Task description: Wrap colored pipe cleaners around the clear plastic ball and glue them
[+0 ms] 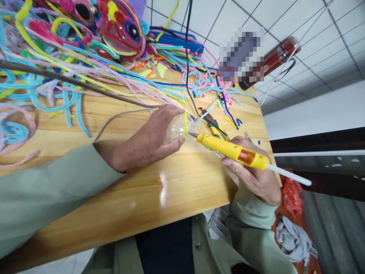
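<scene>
A clear, rounded plastic piece [175, 128] is held between the thumb and fingers of my left hand [152, 139]. A yellow strip [185, 125] runs across it, and a small dark purple bit shows at its upper right. My right hand [253, 171] is wrapped round a yellow glue gun [232, 150], with a white glue stick [289, 174] jutting from its back end. The gun's metal tip points left, right beside the plastic piece; whether they touch I cannot tell.
Pliers [212, 123] lie beyond the glue gun on the wooden table [137, 190]. Colourful fuzzy stems [114, 72] and a decorated mask-like piece [122, 30] crowd the back left. Black cables cross the table. A red flask [273, 59] lies at the far right corner.
</scene>
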`<state>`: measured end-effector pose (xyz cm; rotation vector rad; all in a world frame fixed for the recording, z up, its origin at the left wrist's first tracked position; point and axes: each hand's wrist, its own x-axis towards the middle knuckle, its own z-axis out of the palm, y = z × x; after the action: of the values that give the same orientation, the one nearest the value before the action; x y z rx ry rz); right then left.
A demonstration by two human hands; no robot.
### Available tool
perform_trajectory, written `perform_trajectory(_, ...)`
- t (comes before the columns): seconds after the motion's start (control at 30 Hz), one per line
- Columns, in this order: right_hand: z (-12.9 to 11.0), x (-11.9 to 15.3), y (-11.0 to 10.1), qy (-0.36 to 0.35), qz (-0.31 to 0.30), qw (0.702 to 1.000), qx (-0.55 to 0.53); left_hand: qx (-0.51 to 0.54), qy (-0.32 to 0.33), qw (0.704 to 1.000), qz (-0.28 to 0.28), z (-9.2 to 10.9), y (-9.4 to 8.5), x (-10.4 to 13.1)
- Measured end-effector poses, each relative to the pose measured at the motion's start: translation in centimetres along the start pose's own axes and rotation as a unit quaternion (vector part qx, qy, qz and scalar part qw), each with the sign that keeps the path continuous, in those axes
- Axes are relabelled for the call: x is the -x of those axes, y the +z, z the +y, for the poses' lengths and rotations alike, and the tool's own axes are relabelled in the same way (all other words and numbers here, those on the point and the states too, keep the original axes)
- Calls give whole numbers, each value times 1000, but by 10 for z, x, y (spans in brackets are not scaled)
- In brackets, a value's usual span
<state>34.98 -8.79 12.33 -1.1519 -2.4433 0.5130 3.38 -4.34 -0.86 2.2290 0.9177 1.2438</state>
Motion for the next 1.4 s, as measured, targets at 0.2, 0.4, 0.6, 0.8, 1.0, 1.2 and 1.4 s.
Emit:
perform_trajectory(0.2,3,-1,0,-11,-12,1000,1,5,1,1000,-3,0,0,0)
perform_trajectory(0.4,2,-3,3,-20,-7,1000,1,10,-20,1000,-15,2,-2,-2)
perform_trajectory(0.6,1,-5,4,-32,-1,999,3,4,-12,1000,-22,3,-4,-2)
perform_trajectory(0.8,0,-4,3,-30,-5,999,9,2,-17,1000,-23,3,-4,-2)
perform_trajectory(1.0,-1,-2,4,-26,-3,1000,3,5,-19,999,-33,2,-5,-2)
perform_trajectory(1.2,0,-3,7,-50,7,999,15,3,-7,1000,-29,3,-7,-2)
perform_trajectory(1.4,1,-4,9,-67,15,997,19,2,-27,999,-40,3,-8,-3)
